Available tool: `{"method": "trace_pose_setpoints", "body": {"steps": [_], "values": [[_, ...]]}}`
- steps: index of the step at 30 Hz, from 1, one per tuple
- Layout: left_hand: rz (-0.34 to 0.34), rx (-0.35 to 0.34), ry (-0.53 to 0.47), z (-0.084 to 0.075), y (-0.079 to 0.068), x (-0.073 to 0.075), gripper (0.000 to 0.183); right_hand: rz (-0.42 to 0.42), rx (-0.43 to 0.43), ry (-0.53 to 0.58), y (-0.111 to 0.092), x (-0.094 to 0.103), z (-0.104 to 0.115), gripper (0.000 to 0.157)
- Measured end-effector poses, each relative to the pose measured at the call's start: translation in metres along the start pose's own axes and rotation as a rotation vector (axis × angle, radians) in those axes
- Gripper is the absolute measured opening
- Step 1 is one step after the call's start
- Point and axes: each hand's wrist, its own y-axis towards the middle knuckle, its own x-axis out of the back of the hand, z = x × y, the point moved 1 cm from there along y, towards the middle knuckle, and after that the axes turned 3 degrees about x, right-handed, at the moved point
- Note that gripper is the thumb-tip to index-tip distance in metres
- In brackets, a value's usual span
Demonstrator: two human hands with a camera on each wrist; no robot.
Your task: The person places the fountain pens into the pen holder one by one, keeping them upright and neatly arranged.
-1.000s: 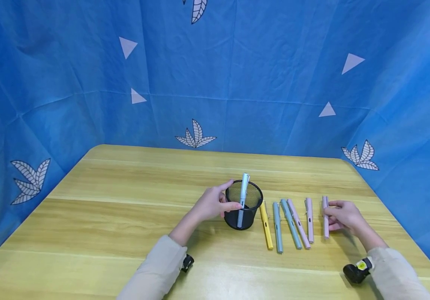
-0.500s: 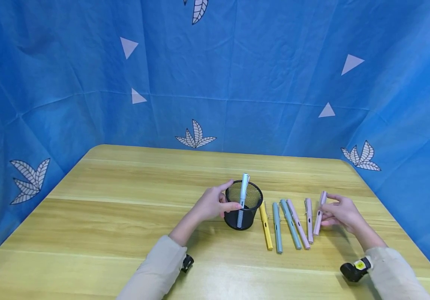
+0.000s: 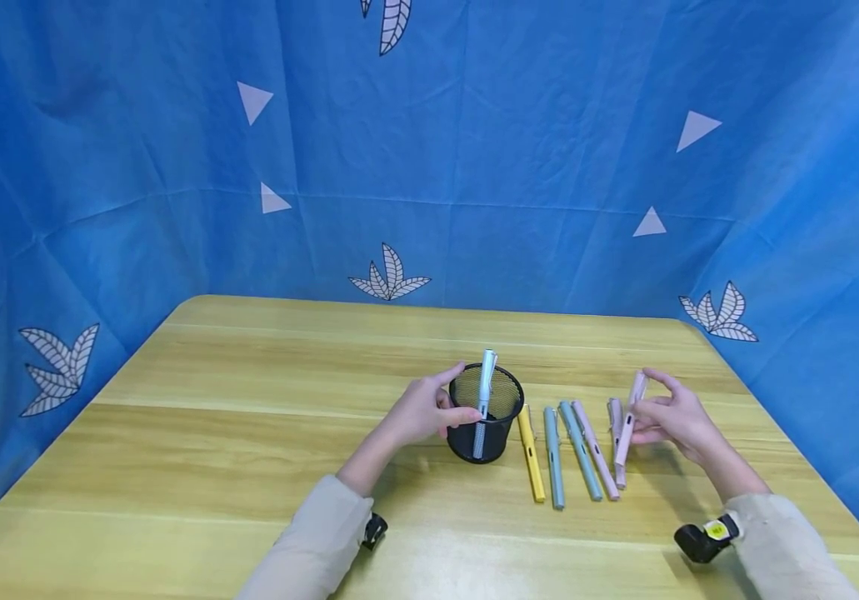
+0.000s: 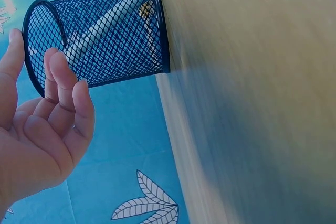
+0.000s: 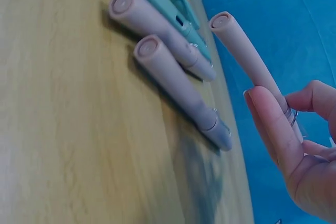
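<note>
A black mesh pen cup point(image 3: 500, 429) stands upright on the table with a light blue pen point(image 3: 486, 387) leaning inside it. My left hand point(image 3: 420, 408) holds the cup by its rim, seen also in the left wrist view, where the cup point(image 4: 113, 38) appears sideways. At the right, my right hand point(image 3: 680, 421) pinches a pale purple pen point(image 3: 630, 421) between thumb and fingers. The right wrist view shows this pen point(image 5: 244, 51) tilted and lifted off the wood. Close below it lies another purple pen point(image 5: 176, 82), partly covered by the held one in the head view.
Between cup and right hand lie a yellow pen point(image 3: 531, 458), two blue-green pens, one of them the left blue-green pen point(image 3: 554, 458), and a purple pen point(image 3: 596, 454). A blue patterned cloth point(image 3: 474, 167) hangs behind the wooden table point(image 3: 249, 467).
My right hand has raised the purple pen from the table and shifted it left, tilting it over the neighbouring purple pen. The left hand keeps its place on the cup.
</note>
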Motion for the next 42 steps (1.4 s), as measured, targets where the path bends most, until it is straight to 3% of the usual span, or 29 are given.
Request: {"method": "trace_pose_setpoints", "body": {"steps": [11, 15, 31, 42], "values": [[0.003, 0.001, -0.011, 0.000, 0.001, 0.000, 0.079, 0.026, 0.047, 0.288, 0.001, -0.013, 0.016, 0.081], [0.000, 0.004, -0.005, 0.001, 0.001, 0.001, 0.078, 0.034, 0.078, 0.342, 0.004, -0.022, 0.025, 0.081], [0.002, -0.004, -0.021, -0.002, -0.001, 0.001, 0.077, 0.103, 0.151, 0.378, 0.014, -0.042, 0.042, 0.078], [0.002, 0.002, -0.012, -0.003, -0.002, 0.001, 0.077, 0.099, 0.150, 0.409, 0.018, -0.056, 0.055, 0.078]]}}
